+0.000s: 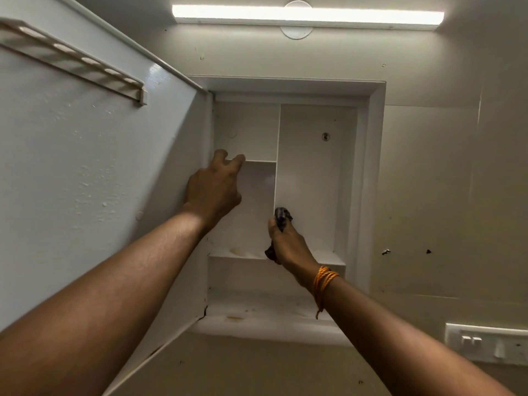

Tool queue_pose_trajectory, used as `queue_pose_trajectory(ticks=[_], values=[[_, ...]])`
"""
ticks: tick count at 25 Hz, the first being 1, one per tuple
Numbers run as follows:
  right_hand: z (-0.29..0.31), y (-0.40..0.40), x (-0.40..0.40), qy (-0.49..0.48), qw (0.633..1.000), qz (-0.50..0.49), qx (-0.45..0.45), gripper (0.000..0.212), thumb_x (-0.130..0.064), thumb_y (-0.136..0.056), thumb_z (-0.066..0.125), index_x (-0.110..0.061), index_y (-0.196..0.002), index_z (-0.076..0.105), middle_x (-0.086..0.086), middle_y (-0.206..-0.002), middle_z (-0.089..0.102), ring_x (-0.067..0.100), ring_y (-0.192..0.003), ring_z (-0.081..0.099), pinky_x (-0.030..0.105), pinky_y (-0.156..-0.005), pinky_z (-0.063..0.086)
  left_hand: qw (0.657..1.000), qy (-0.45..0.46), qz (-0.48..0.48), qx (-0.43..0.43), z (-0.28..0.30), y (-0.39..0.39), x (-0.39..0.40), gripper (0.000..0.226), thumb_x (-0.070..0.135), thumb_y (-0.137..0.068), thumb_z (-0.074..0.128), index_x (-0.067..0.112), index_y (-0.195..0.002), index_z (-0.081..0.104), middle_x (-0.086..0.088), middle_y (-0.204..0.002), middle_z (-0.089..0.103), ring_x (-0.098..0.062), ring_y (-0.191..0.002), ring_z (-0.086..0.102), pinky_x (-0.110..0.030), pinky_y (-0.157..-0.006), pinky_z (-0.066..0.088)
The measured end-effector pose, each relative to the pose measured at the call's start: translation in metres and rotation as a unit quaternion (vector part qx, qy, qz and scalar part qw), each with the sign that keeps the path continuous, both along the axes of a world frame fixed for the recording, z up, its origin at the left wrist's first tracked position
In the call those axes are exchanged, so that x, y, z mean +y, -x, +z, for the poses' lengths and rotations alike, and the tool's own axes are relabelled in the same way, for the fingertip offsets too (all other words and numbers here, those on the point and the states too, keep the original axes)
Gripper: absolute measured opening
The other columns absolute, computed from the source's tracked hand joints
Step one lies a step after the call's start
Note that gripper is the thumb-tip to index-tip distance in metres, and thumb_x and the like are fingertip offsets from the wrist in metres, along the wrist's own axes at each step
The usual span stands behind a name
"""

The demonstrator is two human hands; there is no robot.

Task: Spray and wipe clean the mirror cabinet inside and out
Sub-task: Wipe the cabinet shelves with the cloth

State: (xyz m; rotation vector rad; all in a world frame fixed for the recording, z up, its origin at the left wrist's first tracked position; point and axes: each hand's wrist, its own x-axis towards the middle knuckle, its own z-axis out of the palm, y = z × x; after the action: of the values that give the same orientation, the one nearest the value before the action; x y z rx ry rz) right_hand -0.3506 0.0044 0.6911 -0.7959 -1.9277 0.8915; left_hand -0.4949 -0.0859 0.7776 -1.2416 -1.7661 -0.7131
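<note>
The cabinet door (94, 172) stands swung open to the left and fills the left part of the view; its white inner face carries a slotted holder rail (77, 60) near the top. The mirror cabinet (371, 167) is recessed in the wall straight ahead, white inside. A vertical divider (277, 155) splits the upper interior into a left side and a taller right compartment. The left side is crossed by a short shelf (261, 160). A lower shelf (328, 257) runs across the full width, with brownish stains at its left end, and the cabinet floor (257, 315) below shows an orange stain. A tube light (308, 17) is mounted on the wall above the cabinet. A switch plate (485, 342) sits on the wall at lower right.

The left hand (213, 190) is raised at the cabinet's left edge, fingers loosely spread, with the fingertips (238, 160) at the front of the short shelf; it holds nothing that can be seen. The right hand (288, 244) is closed around a dark cloth (282, 215), which protrudes above the fist and touches the lower edge of the divider; a second end of the cloth hangs below the palm. An orange thread (324, 280) is wound around the right wrist.
</note>
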Motion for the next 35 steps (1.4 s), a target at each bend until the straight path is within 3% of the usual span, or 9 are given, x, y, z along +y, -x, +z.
queue_pose_trajectory(ticks=[4, 8, 14, 20, 23, 26, 31, 33, 35], values=[[0.02, -0.01, 0.008, 0.137, 0.984, -0.001, 0.115, 0.047, -0.052, -0.105, 0.039, -0.018, -0.131, 0.057, 0.012, -0.122, 0.066, 0.032, -0.103, 0.068, 0.046, -0.086, 0.06, 1.0, 0.011, 0.003, -0.014, 0.003, -0.002, -0.002, 0.065, 0.01, -0.082, 0.058, 0.025, -0.143, 0.04, -0.013, -0.138, 0.042, -0.044, -0.086, 0.063, -0.039, -0.069, 0.051], [0.065, -0.023, 0.025, 0.308, 0.889, 0.06, 0.332, 0.052, -0.048, -0.103, 0.041, -0.006, -0.127, 0.058, 0.022, -0.118, 0.069, 0.042, -0.104, 0.068, 0.057, -0.079, 0.06, 1.0, 0.016, 0.015, -0.007, 0.01, -0.004, -0.002, 0.057, 0.012, -0.082, 0.059, 0.023, -0.136, 0.045, -0.014, -0.129, 0.046, -0.042, -0.081, 0.062, -0.035, -0.065, 0.045], [0.161, -0.048, 0.004, 0.248, 0.821, 0.063, 0.511, 0.034, -0.019, -0.102, 0.027, -0.013, -0.073, 0.043, 0.009, -0.05, 0.051, 0.022, -0.04, 0.054, 0.028, -0.049, 0.048, 1.0, 0.014, 0.013, 0.003, 0.009, 0.0, 0.002, 0.058, 0.013, -0.079, 0.062, 0.024, -0.134, 0.046, -0.013, -0.123, 0.046, -0.04, -0.074, 0.061, -0.036, -0.062, 0.051], [0.206, -0.035, 0.003, 0.212, 0.816, 0.08, 0.533, 0.018, -0.026, -0.098, 0.036, -0.013, -0.095, 0.048, 0.01, -0.086, 0.052, 0.024, -0.068, 0.053, 0.028, -0.054, 0.043, 1.0, 0.02, 0.017, 0.005, 0.008, 0.002, 0.002, 0.064, 0.014, -0.079, 0.064, 0.026, -0.138, 0.043, -0.013, -0.126, 0.044, -0.039, -0.074, 0.061, -0.034, -0.06, 0.049], [0.224, -0.028, 0.008, 0.155, 0.855, 0.073, 0.49, 0.061, -0.057, -0.094, 0.05, -0.015, -0.138, 0.047, 0.01, -0.121, 0.056, 0.029, -0.102, 0.058, 0.034, -0.068, 0.047, 1.0, 0.021, 0.02, 0.006, 0.008, 0.003, 0.002, 0.065, 0.013, -0.079, 0.062, 0.027, -0.139, 0.041, -0.012, -0.129, 0.043, -0.039, -0.073, 0.061, -0.034, -0.06, 0.047], [0.236, -0.026, -0.005, 0.148, 0.854, 0.084, 0.492, 0.058, -0.058, -0.095, 0.054, -0.017, -0.135, 0.048, 0.003, -0.111, 0.054, 0.025, -0.096, 0.054, 0.032, -0.067, 0.044, 1.0, 0.026, 0.012, 0.003, 0.009, 0.004, 0.001, 0.067, 0.013, -0.078, 0.062, 0.027, -0.14, 0.04, -0.011, -0.13, 0.042, -0.038, -0.073, 0.061, -0.032, -0.06, 0.046], [0.233, -0.01, -0.018, 0.158, 0.851, 0.101, 0.49, 0.066, -0.049, -0.103, 0.049, -0.009, -0.153, 0.035, 0.01, -0.153, 0.046, 0.032, -0.139, 0.044, 0.047, -0.116, 0.035, 1.0, 0.027, -0.005, -0.01, 0.009, 0.002, 0.003, 0.07, 0.016, -0.079, 0.063, 0.028, -0.143, 0.039, -0.009, -0.132, 0.04, -0.037, -0.079, 0.061, -0.032, -0.062, 0.047], [0.23, 0.001, -0.023, 0.148, 0.866, 0.109, 0.466, 0.064, -0.049, -0.104, 0.046, -0.005, -0.15, 0.039, 0.014, -0.152, 0.048, 0.034, -0.138, 0.047, 0.047, -0.115, 0.037, 1.0, 0.029, 0.0, -0.005, 0.008, 0.001, 0.004, 0.071, 0.016, -0.079, 0.065, 0.027, -0.144, 0.038, -0.009, -0.134, 0.04, -0.037, -0.082, 0.061, -0.031, -0.062, 0.044], [0.228, 0.007, -0.03, 0.128, 0.883, 0.092, 0.442, 0.063, -0.051, -0.104, 0.046, 0.001, -0.138, 0.05, 0.009, -0.12, 0.067, 0.028, -0.108, 0.066, 0.044, -0.105, 0.048, 1.0, 0.031, 0.004, -0.001, 0.008, 0.002, 0.004, 0.072, 0.016, -0.079, 0.065, 0.028, -0.144, 0.037, -0.01, -0.136, 0.039, -0.037, -0.083, 0.061, -0.03, -0.061, 0.043]])
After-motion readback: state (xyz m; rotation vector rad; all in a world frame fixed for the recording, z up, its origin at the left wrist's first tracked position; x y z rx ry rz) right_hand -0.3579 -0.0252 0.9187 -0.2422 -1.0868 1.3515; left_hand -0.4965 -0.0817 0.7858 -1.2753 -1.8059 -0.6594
